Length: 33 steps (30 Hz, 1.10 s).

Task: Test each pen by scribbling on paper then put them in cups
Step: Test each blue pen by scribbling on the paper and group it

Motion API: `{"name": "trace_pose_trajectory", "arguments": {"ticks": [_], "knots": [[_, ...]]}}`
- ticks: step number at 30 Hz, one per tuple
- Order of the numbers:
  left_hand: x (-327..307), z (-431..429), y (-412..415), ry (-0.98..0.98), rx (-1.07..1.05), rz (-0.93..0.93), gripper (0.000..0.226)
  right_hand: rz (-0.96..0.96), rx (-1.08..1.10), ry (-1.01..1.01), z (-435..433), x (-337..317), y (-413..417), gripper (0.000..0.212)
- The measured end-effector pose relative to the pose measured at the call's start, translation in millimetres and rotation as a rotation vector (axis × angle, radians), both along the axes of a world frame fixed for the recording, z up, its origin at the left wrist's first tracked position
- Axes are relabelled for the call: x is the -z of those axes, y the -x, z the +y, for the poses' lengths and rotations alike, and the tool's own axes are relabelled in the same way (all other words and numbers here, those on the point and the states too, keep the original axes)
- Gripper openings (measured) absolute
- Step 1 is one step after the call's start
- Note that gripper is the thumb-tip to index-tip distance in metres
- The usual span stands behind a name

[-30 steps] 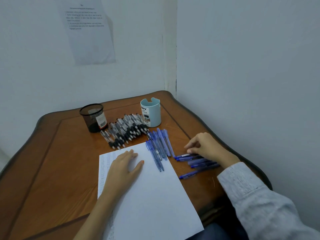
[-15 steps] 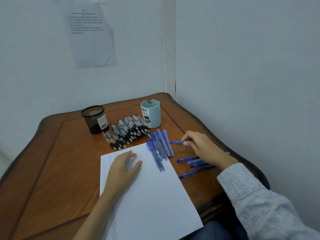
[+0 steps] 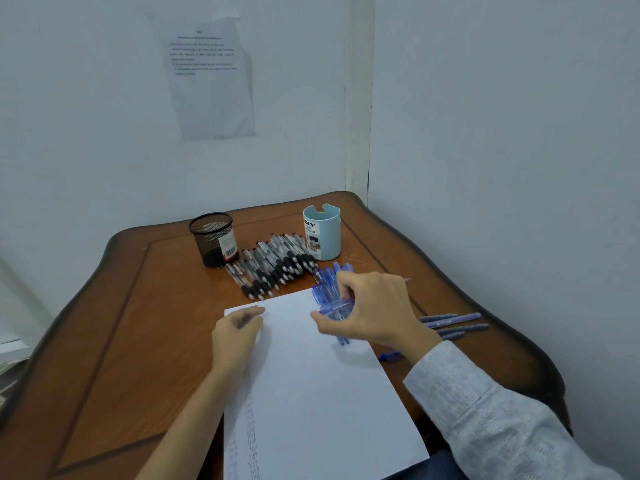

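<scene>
While our relaxed left hand (image 3: 235, 336) steadies the paper (image 3: 311, 393), we should tip downward the blue pen (image 3: 334, 309) our right hand (image 3: 372, 315) pinches.

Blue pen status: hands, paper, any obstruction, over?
Left hand rests open on the paper. Right hand pinches a blue pen, blurred, over the sheet. Loose blue pens crowd the paper's far corner underneath.

A: Setting?
B: Indoor desk corner, study or small office; can't tell which. Dark wooden table (image 3: 104, 341) set into the angle of two bare pale walls (image 3: 485, 133).
A: Evidence?
B: Printed sheet (image 3: 211, 81) taped to the wall. On the tabletop, stationery only: black mesh cup (image 3: 213, 239), light blue cup (image 3: 322, 237), rows of pens (image 3: 273, 265), white paper (image 3: 311, 393).
</scene>
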<state>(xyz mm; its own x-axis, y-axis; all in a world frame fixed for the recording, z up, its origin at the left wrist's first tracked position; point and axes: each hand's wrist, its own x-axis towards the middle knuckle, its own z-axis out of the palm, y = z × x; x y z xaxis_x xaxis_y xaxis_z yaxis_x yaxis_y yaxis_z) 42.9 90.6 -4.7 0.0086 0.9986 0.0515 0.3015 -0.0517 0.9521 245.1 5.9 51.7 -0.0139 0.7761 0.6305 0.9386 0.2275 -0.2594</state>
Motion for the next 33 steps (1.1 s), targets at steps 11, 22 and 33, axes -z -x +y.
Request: {"name": "trace_pose_trajectory", "arguments": {"ticks": [11, 22, 33], "knots": [[1.8, 25.2, 58.8, -0.298, 0.234, 0.359, 0.018, 0.043, -0.257, 0.127, 29.1, 12.1, 29.6, 0.011], [12.2, 38.5, 77.0, -0.474, 0.379, 0.539, 0.029, 1.357, -0.132, 0.524, 77.5, 5.1, 69.7, 0.039], [16.0, 44.4, 77.3, -0.492, 0.371, 0.459, 0.028, 1.213, -0.069, 0.409, 114.4, 37.9, 107.7, 0.042]]}}
